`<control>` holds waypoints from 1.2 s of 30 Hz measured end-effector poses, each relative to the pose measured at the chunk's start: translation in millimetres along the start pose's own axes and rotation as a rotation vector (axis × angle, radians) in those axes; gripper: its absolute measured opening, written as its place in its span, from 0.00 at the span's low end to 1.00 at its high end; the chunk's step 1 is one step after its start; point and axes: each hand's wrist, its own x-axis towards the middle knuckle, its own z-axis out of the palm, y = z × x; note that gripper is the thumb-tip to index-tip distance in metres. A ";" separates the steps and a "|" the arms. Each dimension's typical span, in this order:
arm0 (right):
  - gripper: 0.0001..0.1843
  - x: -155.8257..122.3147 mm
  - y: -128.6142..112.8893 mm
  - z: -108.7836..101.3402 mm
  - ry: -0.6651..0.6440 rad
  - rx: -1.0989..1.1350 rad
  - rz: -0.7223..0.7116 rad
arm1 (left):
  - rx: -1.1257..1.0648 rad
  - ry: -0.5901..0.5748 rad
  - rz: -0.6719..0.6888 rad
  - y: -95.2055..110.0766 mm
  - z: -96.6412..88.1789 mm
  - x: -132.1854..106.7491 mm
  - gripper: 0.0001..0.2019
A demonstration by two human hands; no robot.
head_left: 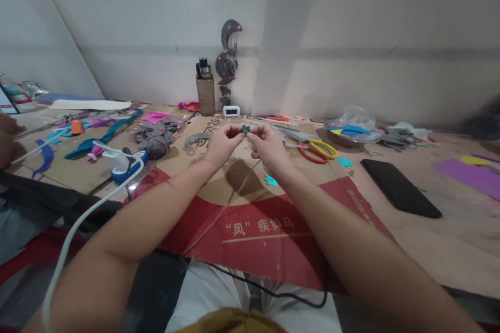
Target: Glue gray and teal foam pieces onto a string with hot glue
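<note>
Cardboard (250, 260), brown with a red section on the person's side, lies beneath the left hand (223, 141) and the right hand (269, 146), which meet above it and pinch a small dark piece (245, 130) from both sides with thumbs and fingers. The piece sits right between the fingertips, raised over the cardboard; it is too small to tell its exact shape. Just below the grip and toward its right lies a turquoise cutout (271, 180), and further right, near a matching second one, are scissors (317, 160) with red and yellow handles. A black phone (400, 187) lies well to the right of the grip, nearer the person, while a bowl (340, 140) holding blue and yellow pieces and a clear bag stands to the right and beyond. Directly past the hands are a small white clock (232, 111) and, to its left, a bottle (205, 94). Above the clock, a dark crescent ornament (225, 66) with pink dots hangs against the white wall panel (156, 47). Left of the grip are a flat grey bundle (196, 140), then a ball of grey yarn (157, 148) and, nearer the person, a blue-and-white power strip (119, 174). Part of another person (5, 143) shows at the far left.
</note>
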 end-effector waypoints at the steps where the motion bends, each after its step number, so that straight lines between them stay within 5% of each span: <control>1: 0.09 1.6 1.4 -1.0 0.009 -0.048 -0.030 | -0.047 -0.016 -0.025 0.3 1.0 -0.2 0.06; 10: 0.08 0.3 -6.5 -6.3 0.090 -0.410 -0.280 | -0.361 -0.122 -0.117 -4.6 7.5 -0.9 0.08; 22: 0.12 0.0 -5.8 -11.1 0.128 -0.576 -0.310 | -0.425 -0.129 -0.238 1.3 4.3 -2.7 0.10; 36: 0.11 -0.5 -9.8 -14.5 0.149 -0.703 -0.368 | -0.385 -0.167 -0.203 1.0 3.6 -2.3 0.08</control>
